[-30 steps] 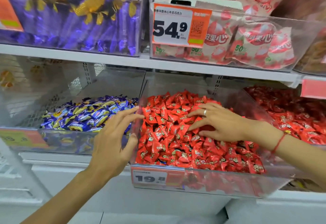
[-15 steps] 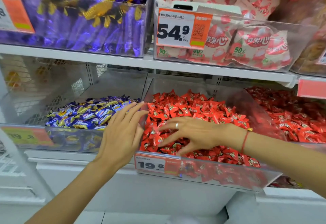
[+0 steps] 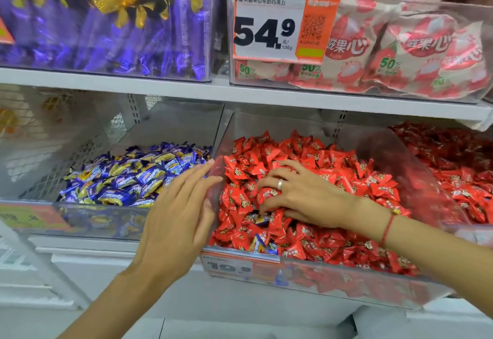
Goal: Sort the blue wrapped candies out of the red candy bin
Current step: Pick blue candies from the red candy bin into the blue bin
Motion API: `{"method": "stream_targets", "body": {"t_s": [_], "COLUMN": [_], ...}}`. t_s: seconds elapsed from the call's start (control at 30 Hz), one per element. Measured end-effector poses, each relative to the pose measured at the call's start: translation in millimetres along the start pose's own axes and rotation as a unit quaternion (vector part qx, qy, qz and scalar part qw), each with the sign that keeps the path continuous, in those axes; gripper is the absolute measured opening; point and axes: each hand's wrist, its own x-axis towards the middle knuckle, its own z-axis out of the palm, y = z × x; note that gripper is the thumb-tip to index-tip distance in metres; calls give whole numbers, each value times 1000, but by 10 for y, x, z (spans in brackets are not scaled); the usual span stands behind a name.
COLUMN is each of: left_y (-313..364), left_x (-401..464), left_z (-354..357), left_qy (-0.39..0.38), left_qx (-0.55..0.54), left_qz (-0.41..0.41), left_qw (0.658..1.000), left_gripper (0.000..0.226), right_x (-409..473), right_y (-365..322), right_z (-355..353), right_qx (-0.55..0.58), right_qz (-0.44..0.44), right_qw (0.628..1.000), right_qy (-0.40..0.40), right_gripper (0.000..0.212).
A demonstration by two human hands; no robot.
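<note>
Right hand (image 3: 301,194) claws into the red candy bin (image 3: 346,282) — fingers curled on red candies, raking them off blue candies (image 3: 257,245); left hand (image 3: 178,215) flat, fingers apart, steadies its wall.

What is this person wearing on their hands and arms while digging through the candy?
Both forearms are bare, with no sleeves in view. The right hand has a plain silver-coloured ring on one of its fingers, and a thin red string bracelet circles the right wrist. The left hand shows no ring, watch or band.
</note>
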Motion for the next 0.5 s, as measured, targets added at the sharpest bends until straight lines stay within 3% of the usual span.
{"method": "stream_targets", "body": {"t_s": [0.03, 0.1, 0.23, 0.33, 0.43, 0.5], "left_y": [-7, -1, -18, -19, 19, 45], "left_x": [-8, -18, -72, -93, -98, -93], "left_z": [10, 2, -11, -14, -28, -33], "left_qy": [-5, -12, -26, -34, -21, -19], "left_qx": [4, -8, -59, -71, -74, -78], "left_qz": [-7, -11, -35, -54, -67, -72], "left_qw": [1000, 1000, 997, 995, 995, 994], "left_gripper": [40, 39, 39, 43, 46, 46], "right_x": [-68, -135, -254, -256, -121, -4], "right_y": [63, 97, 136, 18, -171, -315], "right_z": [-26, -140, -332, -541, -564, -430], "right_qx": [-14, -21, 45, 117, 202, 252], "right_qz": [33, 104, 166, 154, 110, 74], "right_qw": [999, 994, 984, 973, 972, 964], "right_qy": [20, -19, -51, -127, -50, -50], "right_gripper": [48, 53, 50, 54, 44, 35]}}
